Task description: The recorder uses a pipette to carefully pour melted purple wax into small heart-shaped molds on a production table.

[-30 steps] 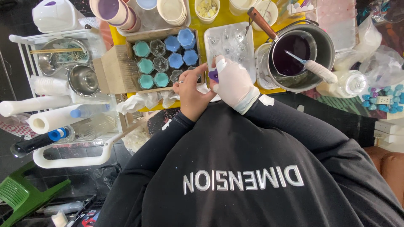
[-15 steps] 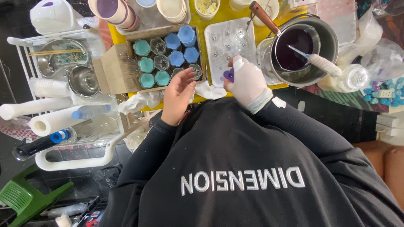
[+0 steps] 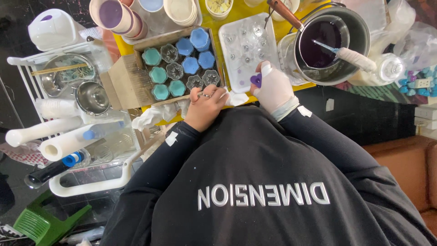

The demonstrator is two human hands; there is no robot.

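Observation:
My right hand [image 3: 274,90], in a white glove, pinches a small purple wax piece [image 3: 256,80] at the near edge of a clear mould tray [image 3: 246,45]. My bare left hand [image 3: 205,108], with a ring on one finger, lies with curled fingers on a crumpled white tissue [image 3: 236,98]. It sits just in front of a cardboard box [image 3: 123,82]. The box holds several flower-shaped glass cups, some filled with teal wax [image 3: 158,74], some with blue wax [image 3: 190,65], some unfilled. Both sleeves are black.
A steel pot of dark purple liquid [image 3: 324,43] with a white-handled tool [image 3: 355,58] stands to the right of the tray. Stacked paper cups [image 3: 114,16] sit at the back. A white rack [image 3: 68,136] on the left carries steel bowls, paper rolls and bottles.
My hands were together at the table edge; they have parted. The right one moved to the mould tray with the purple piece, and the left dropped onto the tissue.

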